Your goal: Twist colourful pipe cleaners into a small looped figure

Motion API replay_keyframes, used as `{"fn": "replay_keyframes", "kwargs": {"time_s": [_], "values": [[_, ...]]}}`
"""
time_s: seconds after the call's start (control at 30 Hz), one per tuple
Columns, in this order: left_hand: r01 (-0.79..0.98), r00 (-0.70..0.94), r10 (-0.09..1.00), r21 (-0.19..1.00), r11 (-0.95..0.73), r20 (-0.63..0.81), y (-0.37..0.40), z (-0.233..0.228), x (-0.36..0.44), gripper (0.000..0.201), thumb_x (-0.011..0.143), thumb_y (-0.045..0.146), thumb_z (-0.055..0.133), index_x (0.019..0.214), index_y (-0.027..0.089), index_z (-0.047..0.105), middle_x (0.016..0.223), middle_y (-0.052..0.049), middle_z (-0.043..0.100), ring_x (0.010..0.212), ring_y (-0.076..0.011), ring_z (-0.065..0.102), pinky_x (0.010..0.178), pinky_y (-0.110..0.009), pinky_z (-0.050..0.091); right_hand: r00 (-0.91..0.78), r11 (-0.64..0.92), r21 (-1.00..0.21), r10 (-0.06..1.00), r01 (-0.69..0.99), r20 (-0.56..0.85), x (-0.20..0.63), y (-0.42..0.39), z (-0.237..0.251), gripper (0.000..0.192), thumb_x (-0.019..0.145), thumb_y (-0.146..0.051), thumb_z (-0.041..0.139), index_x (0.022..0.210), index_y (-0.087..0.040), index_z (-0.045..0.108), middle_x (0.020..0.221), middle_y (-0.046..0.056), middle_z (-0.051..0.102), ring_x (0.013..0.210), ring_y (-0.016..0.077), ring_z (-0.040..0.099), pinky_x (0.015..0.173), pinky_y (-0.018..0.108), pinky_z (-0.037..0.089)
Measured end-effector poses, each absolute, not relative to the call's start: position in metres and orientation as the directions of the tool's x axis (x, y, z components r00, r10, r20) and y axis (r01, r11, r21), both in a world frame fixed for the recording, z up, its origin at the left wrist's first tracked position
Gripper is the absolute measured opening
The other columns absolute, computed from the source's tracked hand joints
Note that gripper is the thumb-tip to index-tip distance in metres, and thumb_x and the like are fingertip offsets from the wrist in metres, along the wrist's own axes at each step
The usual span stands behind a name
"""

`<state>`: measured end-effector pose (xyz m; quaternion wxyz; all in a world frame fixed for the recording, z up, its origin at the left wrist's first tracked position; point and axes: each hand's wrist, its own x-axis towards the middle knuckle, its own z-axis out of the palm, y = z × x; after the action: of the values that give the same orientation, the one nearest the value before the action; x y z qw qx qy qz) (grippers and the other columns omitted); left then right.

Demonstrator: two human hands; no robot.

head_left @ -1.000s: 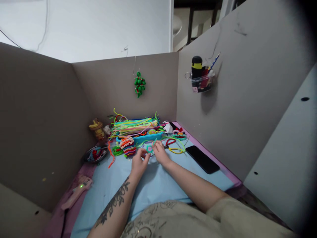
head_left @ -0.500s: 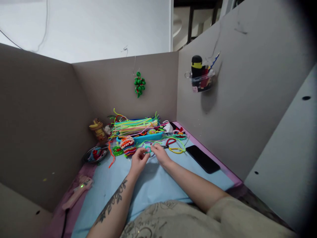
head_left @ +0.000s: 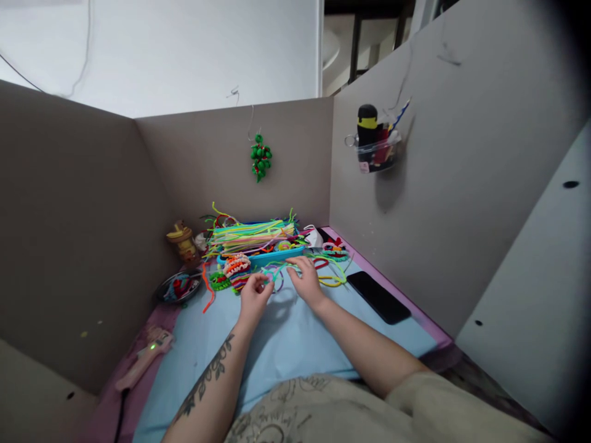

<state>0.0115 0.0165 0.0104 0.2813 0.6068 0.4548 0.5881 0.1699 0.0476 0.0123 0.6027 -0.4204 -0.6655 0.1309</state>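
My left hand is closed, its thumb and fingertips pinching a small twisted piece of teal and purple pipe cleaner. From that piece a light green strand runs right to the fingertips of my right hand, which appear to pinch its end. A purple loop hangs beside the piece, between the hands. Just beyond my left hand sit a striped pipe-cleaner bundle and an orange and pink one.
A blue tray heaped with pipe cleaners stands at the back. Yellow-handled pliers or scissors lie right of my hands, near a black phone. At left are a bowl and a pink glue gun. Grey panels surround the table.
My hands have moved apart: the right one shifted slightly right and its fingers straightened, the left one slightly left. A green strand now stretches between them.
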Motion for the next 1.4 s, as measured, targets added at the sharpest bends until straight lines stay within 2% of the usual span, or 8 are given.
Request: {"fn": "replay_keyframes", "kwargs": {"time_s": [0.1, 0.33, 0.57, 0.83, 1.0, 1.2, 1.3, 1.4], "values": [[0.226, -0.103, 0.881, 0.873, -0.432, 0.462, 0.016, 0.01, 0.012, 0.024, 0.068, 0.034, 0.063, 0.081, 0.017, 0.051, 0.057, 0.006, 0.043, 0.047, -0.0065, 0.033, 0.045, -0.019, 0.026, 0.027, 0.613, -0.657, 0.722, 0.438, 0.691, 0.169, 0.048, 0.012, 0.022, 0.077, -0.018, 0.052, 0.094, -0.023, 0.064, 0.094, 0.005, 0.062, 0.095, 0.021, 0.05, 0.087, 0.036, 0.035], [0.207, -0.09, 0.883, 0.876, -0.436, 0.461, 0.017, 0.008, 0.012, 0.024, 0.068, 0.034, 0.064, 0.081, 0.017, 0.051, 0.057, 0.006, 0.043, 0.046, -0.0063, 0.033, 0.045, -0.019, 0.025, 0.024, 0.571, -0.73, 0.782, 0.375, 0.623, 0.169, 0.056, 0.006, 0.014, 0.076, -0.019, 0.052, 0.08, -0.021, 0.066, 0.083, 0.004, 0.064, 0.085, 0.0183, 0.055, 0.082, 0.033, 0.039], [0.208, -0.087, 0.882, 0.874, -0.439, 0.463, 0.017, 0.008, 0.012, 0.024, 0.068, 0.033, 0.064, 0.081, 0.018, 0.051, 0.055, 0.007, 0.042, 0.046, -0.0064, 0.033, 0.045, -0.019, 0.024, -0.057, 0.603, -0.694, 0.769, 0.394, 0.636, 0.168, 0.057, 0.004, 0.01, 0.072, -0.018, 0.057, 0.079, -0.02, 0.065, 0.079, 0.003, 0.064, 0.08, 0.0173, 0.055, 0.076, 0.031, 0.042], [0.288, -0.068, 0.878, 0.852, -0.437, 0.474, 0.017, 0.007, 0.012, 0.021, 0.068, 0.032, 0.063, 0.08, 0.017, 0.053, 0.059, 0.006, 0.045, 0.047, -0.0069, 0.034, 0.045, -0.02, 0.026, -0.045, 0.568, -0.759, 0.809, 0.32, 0.586, 0.166, 0.055, 0.003, 0.01, 0.074, -0.022, 0.055, 0.081, -0.019, 0.062, 0.075, 0.001, 0.062, 0.071, 0.0147, 0.055, 0.069, 0.027, 0.043], [0.287, -0.051, 0.885, 0.856, -0.43, 0.462, 0.017, 0.006, 0.013, 0.021, 0.069, 0.031, 0.061, 0.081, 0.017, 0.052, 0.057, 0.006, 0.045, 0.047, -0.0068, 0.034, 0.045, -0.019, 0.026, -0.124, 0.581, -0.727, 0.805, 0.366, 0.58, 0.166, 0.054, 0.006, 0.013, 0.073, -0.015, 0.053, 0.079, -0.019, 0.064, 0.077, 0.001, 0.063, 0.075, 0.0148, 0.055, 0.071, 0.027, 0.042], [0.314, -0.052, 0.887, 0.851, -0.421, 0.458, 0.018, 0.007, 0.012, 0.02, 0.068, 0.03, 0.061, 0.08, 0.016, 0.052, 0.058, 0.006, 0.044, 0.048, -0.0067, 0.033, 0.045, -0.019, 0.026, -0.175, 0.638, -0.598, 0.741, 0.485, 0.649, 0.172, 0.059, 0.004, 0.011, 0.07, -0.012, 0.058, 0.072, -0.019, 0.066, 0.079, 0.003, 0.062, 0.083, 0.0172, 0.054, 0.079, 0.031, 0.039], [0.323, -0.039, 0.889, 0.848, -0.42, 0.456, 0.017, 0.006, 0.013, 0.019, 0.068, 0.029, 0.061, 0.08, 0.016, 0.052, 0.061, 0.005, 0.047, 0.048, -0.0066, 0.034, 0.046, -0.019, 0.027, -0.15, 0.621, -0.649, 0.763, 0.439, 0.629, 0.172, 0.058, 0.006, 0.011, 0.07, -0.012, 0.057, 0.071, -0.019, 0.066, 0.074, 0.002, 0.062, 0.077, 0.016, 0.055, 0.074, 0.029, 0.041], [0.327, -0.019, 0.894, 0.848, -0.418, 0.448, 0.017, 0.005, 0.012, 0.019, 0.069, 0.029, 0.06, 0.08, 0.016, 0.052, 0.063, 0.004, 0.049, 0.049, -0.0065, 0.035, 0.046, -0.019, 0.028, -0.104, 0.549, -0.77, 0.83, 0.325, 0.547, 0.169, 0.056, 0.006, 0.009, 0.07, -0.017, 0.056, 0.073, -0.018, 0.065, 0.071, 0.001, 0.062, 0.067, 0.0142, 0.055, 0.064, 0.026, 0.043]]}}
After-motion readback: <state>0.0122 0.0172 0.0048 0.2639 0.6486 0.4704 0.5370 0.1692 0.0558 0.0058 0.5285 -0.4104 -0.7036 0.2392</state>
